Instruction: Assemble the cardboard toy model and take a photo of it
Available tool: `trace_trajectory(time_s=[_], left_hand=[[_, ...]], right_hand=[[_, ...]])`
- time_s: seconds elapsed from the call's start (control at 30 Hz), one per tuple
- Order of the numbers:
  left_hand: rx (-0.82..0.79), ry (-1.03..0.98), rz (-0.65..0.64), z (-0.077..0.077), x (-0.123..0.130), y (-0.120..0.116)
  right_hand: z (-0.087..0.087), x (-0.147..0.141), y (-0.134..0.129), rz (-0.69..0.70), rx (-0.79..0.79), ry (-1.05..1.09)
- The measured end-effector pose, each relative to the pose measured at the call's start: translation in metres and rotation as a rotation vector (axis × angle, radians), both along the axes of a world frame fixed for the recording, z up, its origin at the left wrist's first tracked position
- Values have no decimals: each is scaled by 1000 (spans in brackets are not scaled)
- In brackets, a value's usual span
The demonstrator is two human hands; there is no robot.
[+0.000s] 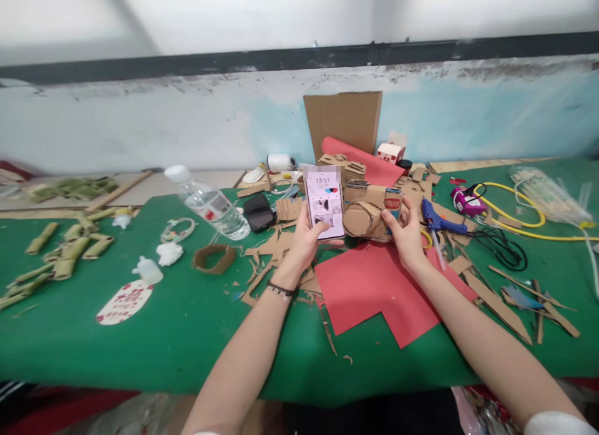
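My left hand (309, 235) grips a smartphone (324, 204) upright, its lit screen facing me with the time 13:51 at the top and small pictures below. The thumb lies over the lower part of the screen. Beside the phone, my right hand (406, 229) is closed on the right end of a cardboard model camera (362, 218), which has a round lens-like drum at its front and a printed red patch. Both things are held above a red paper sheet (374, 291) with a notch cut in its near edge.
Cardboard scraps (496, 298) lie around the red sheet. A blue glue gun (442, 219) rests right of my hand, near a purple device (468, 201) and yellow tubing (538, 216). Leftward stand a water bottle (210, 204), a black case (259, 212), a cardboard ring (213, 258) and bamboo-like pieces (70, 254).
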State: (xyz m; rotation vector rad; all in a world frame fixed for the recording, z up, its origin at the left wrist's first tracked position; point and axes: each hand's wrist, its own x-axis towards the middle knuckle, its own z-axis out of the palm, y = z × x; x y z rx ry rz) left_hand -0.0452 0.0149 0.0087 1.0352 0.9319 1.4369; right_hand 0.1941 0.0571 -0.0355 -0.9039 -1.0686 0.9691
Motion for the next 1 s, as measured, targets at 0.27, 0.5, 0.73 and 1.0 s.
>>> trace_trajectory(time_s=[0.27,0.5,0.73,1.0], left_hand=[[7,-57,-11,0,-1,1],[7,2,-2,1,-1,-1],[-10,10,-5,-2,-2,1],[-26,-65,-48,-1,-4,3]], right_hand=[[-4,1,2,5,-1,-9],[-2,0,0,4,4,9],[1,-1,-1,6,-4,19],[-1,-2,-2,1,2,7]])
